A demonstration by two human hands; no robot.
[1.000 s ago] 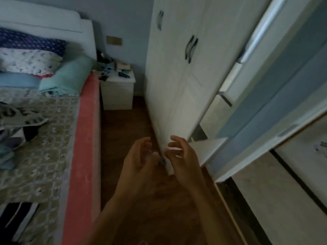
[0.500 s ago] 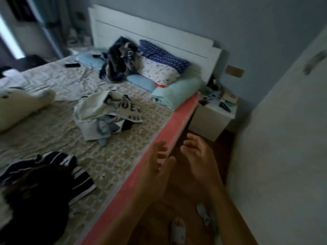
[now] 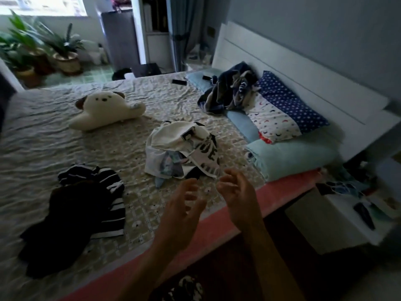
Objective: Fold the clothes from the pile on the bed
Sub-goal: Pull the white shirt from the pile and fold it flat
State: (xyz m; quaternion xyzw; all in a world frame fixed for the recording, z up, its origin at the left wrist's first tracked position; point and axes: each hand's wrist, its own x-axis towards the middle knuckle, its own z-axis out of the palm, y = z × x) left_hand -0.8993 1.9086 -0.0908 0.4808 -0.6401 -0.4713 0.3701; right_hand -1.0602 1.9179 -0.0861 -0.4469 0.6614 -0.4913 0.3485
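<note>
1. Head view: I am looking at the pile of clothes point(image 3: 184, 151), a crumpled white-and-black heap lying near the middle of the frame on the bed point(image 3: 121, 144).
2. My left hand point(image 3: 184, 211) and right hand point(image 3: 236, 198) are hovering side by side over the bed's near edge, just below the pile. Both are empty, with fingers spread and loosely bent, touching nothing.
3. I am judging the task to be at its very start: I am seeing no folded garment and no neat stack anywhere.
4. A dark striped heap point(image 3: 86, 205) is sprawling unfolded at lower left, and a dark blue bundle point(image 3: 230, 92) is slumping against the pillows point(image 3: 284, 109) at upper right. Whether these belong to the job, I cannot tell.
5. What is left, I am reckoning, is everything: picking out each piece, flattening it, folding it and stacking it.
6. As for containers, I am finding no basket or drawer for clothes. The pots point(image 3: 67, 59) at upper left are holding plants, and the nightstand point(image 3: 332, 216) at lower right is carrying small clutter too blurred to name.
</note>
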